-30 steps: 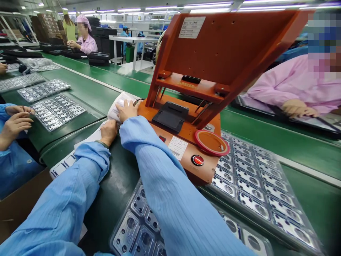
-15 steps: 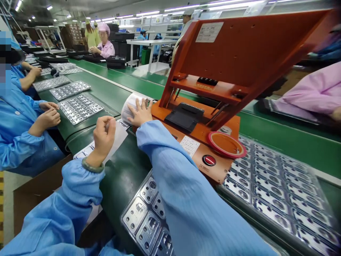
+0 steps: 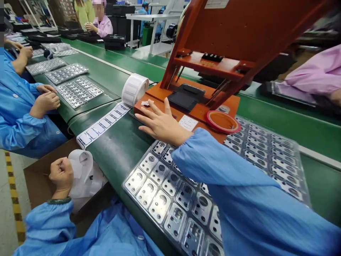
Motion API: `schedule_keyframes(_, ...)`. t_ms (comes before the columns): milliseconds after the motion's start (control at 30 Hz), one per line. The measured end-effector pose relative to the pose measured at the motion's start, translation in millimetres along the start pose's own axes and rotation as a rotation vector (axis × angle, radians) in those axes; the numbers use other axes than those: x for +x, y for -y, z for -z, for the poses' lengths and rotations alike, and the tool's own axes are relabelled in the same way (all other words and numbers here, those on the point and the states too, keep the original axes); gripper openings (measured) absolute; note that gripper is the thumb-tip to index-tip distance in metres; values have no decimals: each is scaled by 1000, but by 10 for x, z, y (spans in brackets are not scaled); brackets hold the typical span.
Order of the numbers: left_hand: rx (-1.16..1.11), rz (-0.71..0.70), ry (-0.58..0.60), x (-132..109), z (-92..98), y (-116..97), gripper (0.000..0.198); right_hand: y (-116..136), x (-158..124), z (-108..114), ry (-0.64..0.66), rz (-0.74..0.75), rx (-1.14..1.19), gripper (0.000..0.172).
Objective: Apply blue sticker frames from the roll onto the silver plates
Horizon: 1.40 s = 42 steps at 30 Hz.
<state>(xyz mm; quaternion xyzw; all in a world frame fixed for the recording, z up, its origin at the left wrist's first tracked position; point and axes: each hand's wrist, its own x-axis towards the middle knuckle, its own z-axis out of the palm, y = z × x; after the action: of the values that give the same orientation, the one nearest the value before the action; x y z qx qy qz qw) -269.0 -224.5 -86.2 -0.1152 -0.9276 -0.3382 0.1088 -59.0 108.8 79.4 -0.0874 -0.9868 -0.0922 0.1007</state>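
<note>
My right hand (image 3: 160,122) hovers with fingers spread flat over the front left corner of the orange press fixture (image 3: 186,106), holding nothing. My left hand (image 3: 61,174) is down below the table edge, fingers pinched on a torn white strip of backing paper (image 3: 82,172) over a cardboard box (image 3: 37,181). A white roll of labels (image 3: 134,89) stands left of the fixture, and its strip of labels (image 3: 102,124) trails toward the table edge. A clear tray of metal parts (image 3: 165,192) lies just under my right forearm.
A red tape ring (image 3: 223,121) rests on the fixture's right corner. Another tray of metal parts (image 3: 269,156) lies to the right. A co-worker's hands (image 3: 44,101) work at the left beside more trays (image 3: 78,91). A pink sleeve (image 3: 314,76) shows across the belt.
My left hand tore the backing paper away and dropped with it to the box. My right hand left the label roll and moved back toward the fixture's front corner.
</note>
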Motion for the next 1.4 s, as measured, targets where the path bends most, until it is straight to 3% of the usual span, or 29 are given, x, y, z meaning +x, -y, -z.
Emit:
schedule_keyframes(33, 23, 45, -12, 9, -61, 123, 32, 33, -155, 2, 18, -20, 10, 53)
schedule_keyframes(133, 37, 54, 99, 39, -223, 366, 22, 100, -651, -14, 24, -136, 53, 53)
schedule_keyframes(267, -1, -28, 164, 93, -402, 404, 28, 132, -1351, -74, -34, -278, 94, 53)
schedule_keyframes(467, -135, -196, -35, 314, -595, -21, 41, 237, -2302, -290, -174, -454, 178, 47)
schedule_keyframes(600, -186, -316, -88, 534, -595, -437, 42, 385, -2694, -398, -298, -588, 267, 39)
schedule_keyframes(700, -184, -421, -26, 697, -652, -791, 36, 461, -2830, -435, -411, -670, 323, 35)
schedule_keyframes(800, -138, -499, 107, 842, -829, -1147, 31, 472, -2866, -459, -468, -721, 366, 33)
schedule_keyframes(900, -52, -507, 211, 947, -1056, -1445, 32, 463, -2862, -479, -460, -743, 393, 32)
schedule_keyframes(1000, 39, -456, 236, 999, -1226, -1653, 36, 474, -2864, -488, -478, -776, 410, 31)
schedule_keyframes(1167, 170, -354, 205, 996, -1335, -1818, 43, 507, -2895, -472, -491, -809, 427, 28)
schedule_keyframes(1400, 255, -342, 191, 972, -1335, -1844, 46, 546, -2916, -445, -479, -841, 449, 28)
